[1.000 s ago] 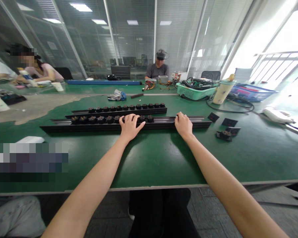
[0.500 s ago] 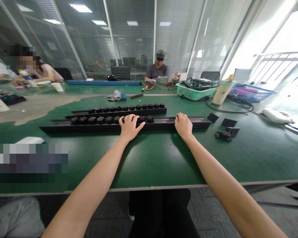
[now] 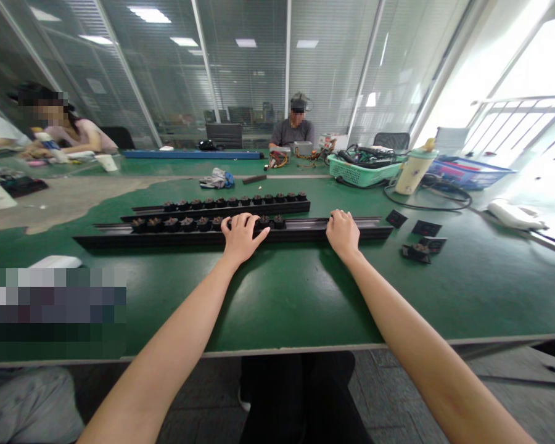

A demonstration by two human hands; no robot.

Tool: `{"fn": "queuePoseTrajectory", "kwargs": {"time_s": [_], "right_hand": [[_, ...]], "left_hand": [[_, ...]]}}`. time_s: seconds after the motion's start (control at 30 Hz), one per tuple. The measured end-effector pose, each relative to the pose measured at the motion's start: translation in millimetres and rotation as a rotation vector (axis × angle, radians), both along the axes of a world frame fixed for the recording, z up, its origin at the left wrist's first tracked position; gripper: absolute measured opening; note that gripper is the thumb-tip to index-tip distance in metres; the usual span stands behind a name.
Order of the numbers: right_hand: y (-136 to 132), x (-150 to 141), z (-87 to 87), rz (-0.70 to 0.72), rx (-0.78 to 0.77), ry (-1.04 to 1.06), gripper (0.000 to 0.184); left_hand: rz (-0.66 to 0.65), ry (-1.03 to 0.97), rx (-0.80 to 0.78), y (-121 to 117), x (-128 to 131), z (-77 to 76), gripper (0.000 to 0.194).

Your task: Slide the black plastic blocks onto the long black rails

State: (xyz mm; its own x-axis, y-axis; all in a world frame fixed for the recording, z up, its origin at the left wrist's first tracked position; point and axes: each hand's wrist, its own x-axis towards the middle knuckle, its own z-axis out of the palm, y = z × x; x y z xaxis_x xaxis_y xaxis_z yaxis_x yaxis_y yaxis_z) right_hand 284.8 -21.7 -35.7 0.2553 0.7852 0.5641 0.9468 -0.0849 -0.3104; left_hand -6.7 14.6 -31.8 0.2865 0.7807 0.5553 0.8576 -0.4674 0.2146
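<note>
Black metal rail (image 3: 180,241) lies beneath both hands (image 3: 243,238) (image 3: 343,235).

Left forearm (image 3: 169,351) and right forearm (image 3: 425,351) bare, angled inward toward far side, hands well apart. Left hand (image 3: 243,239) palm down, fingers spread. Right hand (image 3: 343,235) palm down, fingers curled.

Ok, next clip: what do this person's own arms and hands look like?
The left hand and right hand are bare, with no gloves. The forearms show no sleeve, watch or bracelet. Black trousers show at the bottom of the view.
</note>
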Motion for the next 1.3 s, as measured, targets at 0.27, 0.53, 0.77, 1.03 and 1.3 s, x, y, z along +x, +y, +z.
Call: {"fn": "queuePoseTrajectory", "kwargs": {"time_s": [0.27, 0.53, 0.77, 1.03, 1.3], "right_hand": [[0.8, 6.0, -2.3, -0.029, 0.005, -0.005, 0.039], [2.5, 10.2, -3.2, -0.064, 0.001, -0.031, 0.039], [1.7, 11.7, -2.9, -0.07, -0.001, -0.025, 0.037], [0.0, 9.8, -2.0, -0.069, 0.007, 0.001, 0.037], [1.0, 14.3, -3.6, -0.107, 0.007, -0.001, 0.04]], "left_hand": [[0.013, 0.013, -0.008, -0.8, 0.5, 1.1, 0.044], [0.015, 0.021, 0.006, 0.3, 0.5, -0.2, 0.045], [0.02, 0.024, 0.013, 1.4, 0.1, -1.4, 0.044], [0.014, 0.021, 0.016, 1.9, 0.4, -1.7, 0.044], [0.013, 0.017, 0.013, 0.9, -0.2, -0.3, 0.044]]}}
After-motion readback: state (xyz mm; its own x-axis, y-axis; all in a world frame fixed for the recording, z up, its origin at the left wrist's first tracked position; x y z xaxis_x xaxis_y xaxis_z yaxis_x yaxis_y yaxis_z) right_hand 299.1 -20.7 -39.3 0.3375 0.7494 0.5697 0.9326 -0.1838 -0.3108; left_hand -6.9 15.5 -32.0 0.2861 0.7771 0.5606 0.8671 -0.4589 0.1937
